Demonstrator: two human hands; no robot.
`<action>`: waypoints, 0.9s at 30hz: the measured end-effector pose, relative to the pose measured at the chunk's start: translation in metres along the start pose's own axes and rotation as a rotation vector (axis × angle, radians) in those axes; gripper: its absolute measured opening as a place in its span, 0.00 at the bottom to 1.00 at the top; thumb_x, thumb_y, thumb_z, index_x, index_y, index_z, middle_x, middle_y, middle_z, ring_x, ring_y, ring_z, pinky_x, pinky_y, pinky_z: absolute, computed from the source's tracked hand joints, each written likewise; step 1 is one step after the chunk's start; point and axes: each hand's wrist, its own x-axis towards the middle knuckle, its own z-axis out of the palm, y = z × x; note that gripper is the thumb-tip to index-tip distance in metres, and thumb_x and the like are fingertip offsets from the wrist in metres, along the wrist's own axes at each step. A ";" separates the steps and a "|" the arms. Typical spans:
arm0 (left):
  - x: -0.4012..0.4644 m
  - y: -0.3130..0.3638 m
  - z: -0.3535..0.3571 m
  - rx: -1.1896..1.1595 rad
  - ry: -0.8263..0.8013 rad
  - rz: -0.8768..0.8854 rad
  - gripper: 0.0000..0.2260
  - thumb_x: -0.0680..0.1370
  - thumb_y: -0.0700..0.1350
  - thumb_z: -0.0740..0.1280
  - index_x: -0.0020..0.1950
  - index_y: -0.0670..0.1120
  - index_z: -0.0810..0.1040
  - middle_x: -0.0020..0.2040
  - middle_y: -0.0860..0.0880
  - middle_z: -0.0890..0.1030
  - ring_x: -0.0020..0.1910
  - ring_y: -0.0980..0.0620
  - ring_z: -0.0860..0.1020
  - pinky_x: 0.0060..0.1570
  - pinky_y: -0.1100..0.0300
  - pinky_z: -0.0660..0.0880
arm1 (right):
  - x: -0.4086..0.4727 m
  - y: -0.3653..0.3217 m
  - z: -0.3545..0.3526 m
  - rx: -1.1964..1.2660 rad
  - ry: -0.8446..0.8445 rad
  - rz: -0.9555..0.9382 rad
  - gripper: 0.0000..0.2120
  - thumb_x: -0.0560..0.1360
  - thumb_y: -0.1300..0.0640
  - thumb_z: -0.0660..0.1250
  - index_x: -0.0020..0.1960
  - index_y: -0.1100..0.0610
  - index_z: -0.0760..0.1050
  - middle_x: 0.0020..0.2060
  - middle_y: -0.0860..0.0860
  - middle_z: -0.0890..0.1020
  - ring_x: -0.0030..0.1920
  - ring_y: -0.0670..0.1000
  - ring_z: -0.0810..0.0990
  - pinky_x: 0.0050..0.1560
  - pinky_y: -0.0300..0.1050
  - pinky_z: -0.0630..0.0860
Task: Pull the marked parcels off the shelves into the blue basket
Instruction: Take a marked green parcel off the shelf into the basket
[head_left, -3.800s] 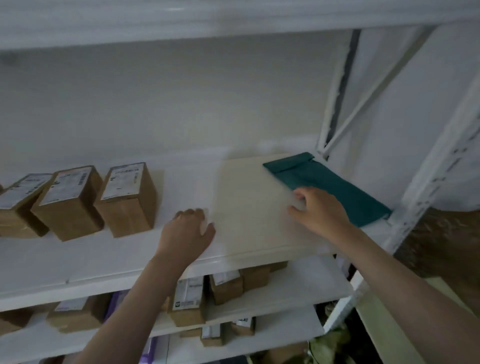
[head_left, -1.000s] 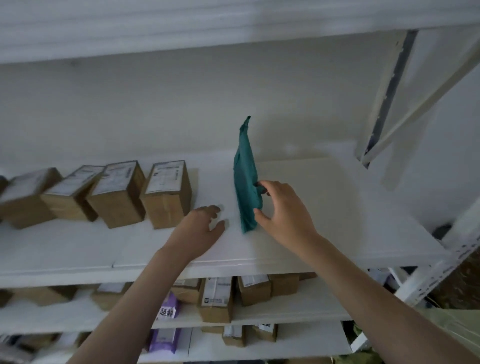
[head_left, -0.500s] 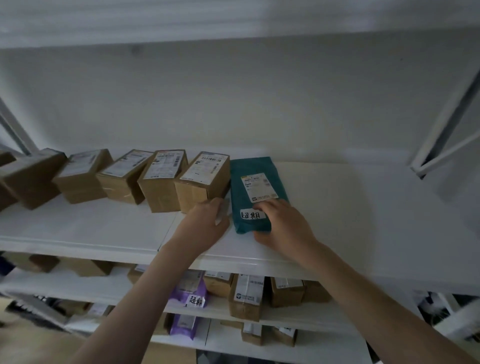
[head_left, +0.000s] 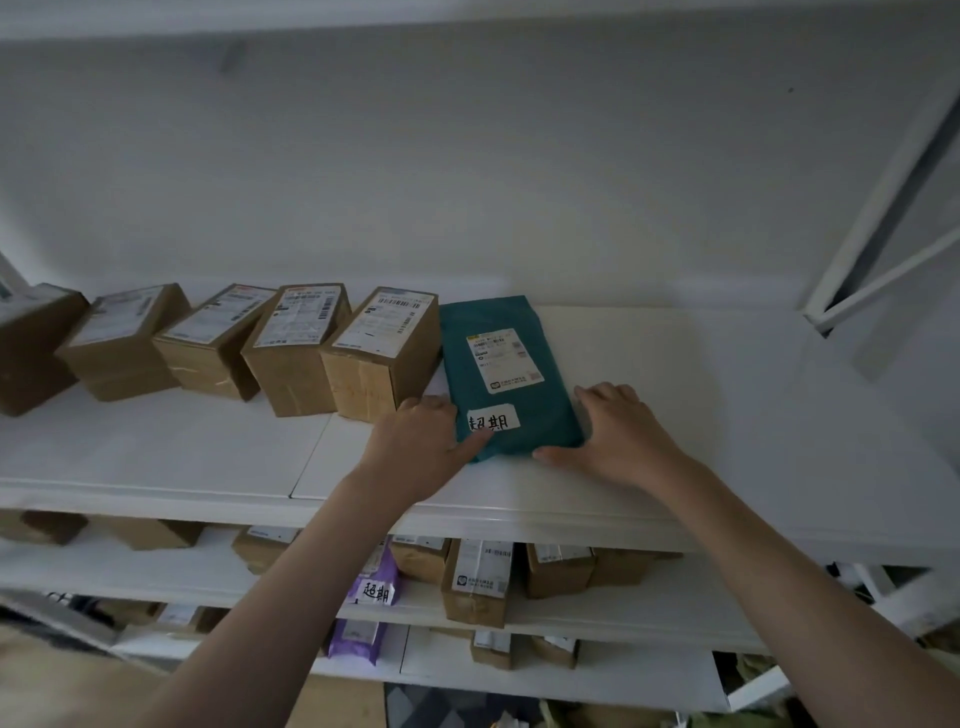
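**Marked teal parcel located on the top shelf; not yet removed, basket out of view**

The flat teal plastic mailer (head_left: 506, 374) lies face up on the white metal shelf (head_left: 727, 415), just beside the right end of a row of brown cardboard boxes (head_left: 382, 353). It carries a printed shipping label and, near its front edge, a white handwritten tag (head_left: 493, 418), which I judge to be the mark that selects it.

The left hand (head_left: 415, 447) rests at the mailer's front left corner, its thumb lying on the tag's lower edge and its fingers (head_left: 431, 402) loosely curled against the side. The right hand (head_left: 618, 434) brackets the front right corner, fingers straight along the edge, thumb along the front. Neither hand closes round the mailer; it sits flat on the shelf.

On the shelf below, a purple plastic mailer (head_left: 376, 582) bears a similar handwritten tag and is untouched.

The blue basket does not show. Judgement: at least two marked parcels remain to be pulled; nothing visible confirms any deposited.
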 end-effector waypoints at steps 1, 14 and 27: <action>0.002 0.001 0.003 -0.006 0.005 0.005 0.32 0.77 0.72 0.49 0.67 0.51 0.73 0.58 0.51 0.79 0.57 0.50 0.76 0.44 0.57 0.75 | 0.001 0.001 0.000 0.022 -0.002 -0.005 0.43 0.65 0.22 0.64 0.69 0.50 0.71 0.64 0.51 0.73 0.67 0.54 0.66 0.64 0.52 0.70; 0.012 0.015 0.014 -0.756 0.130 -0.133 0.26 0.68 0.55 0.79 0.64 0.52 0.77 0.52 0.60 0.82 0.48 0.61 0.81 0.44 0.65 0.80 | 0.011 0.004 -0.002 0.593 -0.029 0.194 0.37 0.56 0.36 0.79 0.59 0.51 0.76 0.54 0.47 0.80 0.58 0.51 0.76 0.58 0.49 0.77; 0.010 0.045 -0.010 -0.886 0.391 0.014 0.36 0.67 0.45 0.81 0.72 0.49 0.71 0.63 0.59 0.72 0.57 0.66 0.75 0.47 0.75 0.75 | -0.024 0.004 -0.021 0.618 0.416 0.021 0.35 0.67 0.52 0.81 0.67 0.53 0.65 0.56 0.46 0.78 0.55 0.45 0.77 0.47 0.33 0.73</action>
